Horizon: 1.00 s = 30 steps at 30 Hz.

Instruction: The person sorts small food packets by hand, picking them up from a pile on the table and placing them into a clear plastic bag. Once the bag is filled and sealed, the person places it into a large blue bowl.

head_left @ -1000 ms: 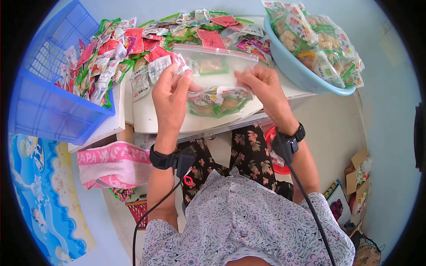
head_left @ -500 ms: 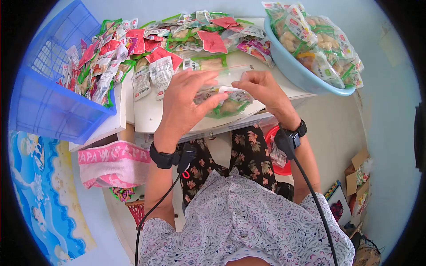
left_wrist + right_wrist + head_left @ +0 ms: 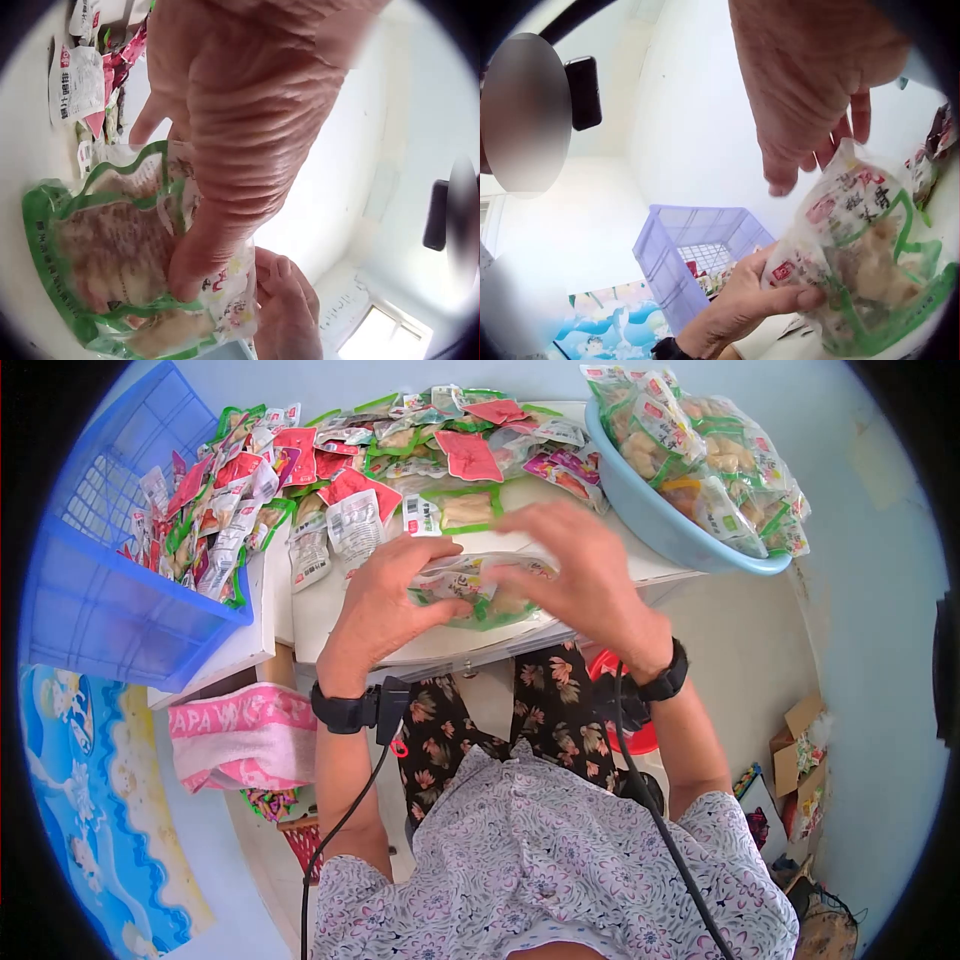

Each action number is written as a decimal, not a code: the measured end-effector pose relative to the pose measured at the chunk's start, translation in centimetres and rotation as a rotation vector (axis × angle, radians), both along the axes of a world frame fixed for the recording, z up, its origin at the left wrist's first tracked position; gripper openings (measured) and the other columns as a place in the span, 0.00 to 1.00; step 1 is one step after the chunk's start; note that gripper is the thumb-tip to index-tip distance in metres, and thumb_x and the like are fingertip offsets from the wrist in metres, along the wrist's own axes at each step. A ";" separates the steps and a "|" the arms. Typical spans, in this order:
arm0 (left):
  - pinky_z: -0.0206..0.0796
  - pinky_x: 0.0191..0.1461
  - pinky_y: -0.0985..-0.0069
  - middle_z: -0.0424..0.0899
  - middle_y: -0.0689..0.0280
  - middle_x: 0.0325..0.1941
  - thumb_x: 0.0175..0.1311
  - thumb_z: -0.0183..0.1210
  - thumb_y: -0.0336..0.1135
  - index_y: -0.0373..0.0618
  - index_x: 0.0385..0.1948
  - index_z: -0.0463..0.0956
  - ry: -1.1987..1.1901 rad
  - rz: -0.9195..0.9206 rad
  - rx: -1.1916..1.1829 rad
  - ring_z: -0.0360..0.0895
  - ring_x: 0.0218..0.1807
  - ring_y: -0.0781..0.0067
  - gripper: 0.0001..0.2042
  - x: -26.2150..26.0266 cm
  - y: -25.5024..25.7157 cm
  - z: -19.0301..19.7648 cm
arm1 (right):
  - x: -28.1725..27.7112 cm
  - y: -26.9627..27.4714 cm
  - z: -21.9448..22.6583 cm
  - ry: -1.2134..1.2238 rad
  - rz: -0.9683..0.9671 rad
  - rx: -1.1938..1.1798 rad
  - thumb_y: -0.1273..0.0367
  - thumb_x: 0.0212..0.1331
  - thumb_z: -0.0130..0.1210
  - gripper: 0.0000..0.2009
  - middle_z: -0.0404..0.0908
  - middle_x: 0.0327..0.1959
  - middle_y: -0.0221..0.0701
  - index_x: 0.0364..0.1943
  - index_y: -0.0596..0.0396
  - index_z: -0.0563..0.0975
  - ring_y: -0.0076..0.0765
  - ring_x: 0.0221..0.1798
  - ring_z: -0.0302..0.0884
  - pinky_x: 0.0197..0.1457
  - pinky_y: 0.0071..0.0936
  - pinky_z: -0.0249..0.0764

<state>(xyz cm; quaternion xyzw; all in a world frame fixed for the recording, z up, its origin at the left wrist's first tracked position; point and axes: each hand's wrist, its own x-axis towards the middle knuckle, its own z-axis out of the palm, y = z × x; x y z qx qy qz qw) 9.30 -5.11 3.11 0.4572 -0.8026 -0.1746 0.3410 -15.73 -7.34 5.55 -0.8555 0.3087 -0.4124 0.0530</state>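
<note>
A clear zip bag [image 3: 487, 610] holding green-edged food packets stands at the table's front edge. My left hand [image 3: 385, 600] grips its left side; in the left wrist view the thumb presses the front of the bag [image 3: 112, 255] while the other fingers go behind it. On the right, my right hand [image 3: 590, 575] is blurred, its fingers spread over the bag's upper right. The right wrist view has that hand [image 3: 817, 97] above the printed top of the bag [image 3: 862, 195], thumb apart from the fingers. Behind the bag a flat green-edged packet [image 3: 468, 510] lies on the table.
A blue plastic crate [image 3: 130, 600] full of small packets stands at the left. Across the back of the table [image 3: 325, 630] runs a heap of packets [image 3: 420, 430]. At the right, a light blue basin [image 3: 640, 500] is piled with filled bags [image 3: 725, 455].
The zip strip, stretched between both hands before, no longer shows and the bag top is down. My left hand moved down to the bag's side; my right hand let go and spread its fingers.
</note>
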 end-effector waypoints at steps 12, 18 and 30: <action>0.75 0.62 0.73 0.86 0.63 0.55 0.49 0.78 0.28 0.41 0.62 0.75 0.569 -0.032 0.233 0.81 0.57 0.75 0.34 -1.0 0.8 -6.2 | -0.4 -0.1 -3.1 0.008 0.048 0.423 0.64 0.54 0.70 0.18 0.86 0.40 0.43 0.48 0.53 0.82 0.53 0.44 0.84 0.47 0.44 0.78; 0.77 0.59 0.74 0.86 0.62 0.53 0.50 0.76 0.25 0.38 0.61 0.74 0.653 -0.056 0.296 0.83 0.54 0.75 0.33 -1.1 0.2 -6.6 | -1.1 -0.6 -2.7 0.075 0.070 0.438 0.63 0.56 0.68 0.18 0.86 0.40 0.44 0.50 0.54 0.83 0.54 0.44 0.83 0.48 0.45 0.77; 0.74 0.62 0.70 0.84 0.62 0.55 0.49 0.75 0.28 0.38 0.61 0.75 0.518 -0.022 0.188 0.80 0.57 0.72 0.33 -1.0 0.2 -6.3 | -1.7 -1.0 -2.2 0.207 0.125 0.346 0.56 0.56 0.72 0.26 0.86 0.55 0.41 0.58 0.51 0.82 0.51 0.55 0.84 0.60 0.42 0.78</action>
